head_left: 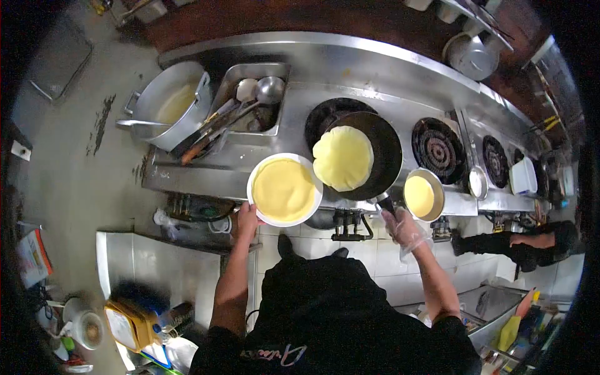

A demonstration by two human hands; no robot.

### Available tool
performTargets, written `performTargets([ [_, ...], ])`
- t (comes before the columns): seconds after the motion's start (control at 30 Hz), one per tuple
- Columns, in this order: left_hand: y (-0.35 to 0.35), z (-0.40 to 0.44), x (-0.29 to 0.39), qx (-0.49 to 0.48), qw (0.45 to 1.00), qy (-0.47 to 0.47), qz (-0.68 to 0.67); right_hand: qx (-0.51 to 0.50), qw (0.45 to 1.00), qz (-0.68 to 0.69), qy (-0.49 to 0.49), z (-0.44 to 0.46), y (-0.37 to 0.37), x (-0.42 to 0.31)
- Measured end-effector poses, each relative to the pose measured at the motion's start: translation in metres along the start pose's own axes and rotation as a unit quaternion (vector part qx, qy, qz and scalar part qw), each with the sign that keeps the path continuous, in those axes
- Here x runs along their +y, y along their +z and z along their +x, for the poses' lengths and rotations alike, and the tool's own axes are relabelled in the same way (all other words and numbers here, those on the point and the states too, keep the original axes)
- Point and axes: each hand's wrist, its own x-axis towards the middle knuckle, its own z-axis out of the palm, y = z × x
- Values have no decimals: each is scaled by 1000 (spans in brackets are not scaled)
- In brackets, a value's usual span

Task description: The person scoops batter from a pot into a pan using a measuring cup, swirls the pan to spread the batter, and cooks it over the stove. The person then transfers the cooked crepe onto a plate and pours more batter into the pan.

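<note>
My left hand (pixel 247 220) grips the lower left rim of a white plate (pixel 317 203) that bears a round yellow sheet (pixel 284 189). My right hand (pixel 403 229), in a clear plastic glove, is closed round the black handle of a dark frying pan (pixel 384 147). Another thin yellow round (pixel 343 158) lies at the pan's left side and reaches over its rim, just right of the plate. Beside the pan, above my right hand, a metal pot (pixel 438 209) holds yellow liquid (pixel 419 195).
A large pot (pixel 187 119) stands at the stove's left, next to a steel tray (pixel 273 128) with ladles. Burners (pixel 439 150) run to the right, with a small bowl (pixel 478 182) and a white container (pixel 524 175). Another person (pixel 531 242) is at the far right.
</note>
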Motion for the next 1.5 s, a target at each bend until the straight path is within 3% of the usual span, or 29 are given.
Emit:
performTargets([
  [0.03, -1, -6, 6, 3, 1000, 1, 24, 16, 997, -69, -14, 1, -7, -9],
  [0.17, -6, 1, -16, -28, 999, -30, -2, 7, 996, -93, -17, -5, -15, -32],
  [0.3, -1, -18, 14, -16, 1000, -2, -2, 30, 987, -147, -58, -12, -23, -49],
  [0.43, -2, -28, 27, -3, 998, 8, 59, 16, 989, -132, -61, -6, -21, -43],
  [0.53, -3, -14, 3, -7, 1000, 13, 18, 7, 992, -116, -52, -2, -24, -46],
  [0.63, 1, -17, 12, -11, 999, -39, -5, 9, 994, -98, -53, 3, -22, -44],
  [0.7, -3, -14, 4, -20, 999, -6, 31, 0, 997, -58, -48, 7, -18, -35],
  [0.9, -3, -12, 3, -15, 1000, 0, 24, -16, 995, -89, 31, 3, -18, -34],
  [1.0, -4, -16, 10, -9, 1000, 2, 23, -6, 995, -100, -19, 2, -17, -34],
  [1.33, -3, -6, -5, -8, 1000, -13, -22, -18, 994, -110, -13, -7, -13, -56],
  [1.5, -6, -3, -6, -19, 1000, 8, 18, -37, 988, -147, 5, -8, -13, -76],
])
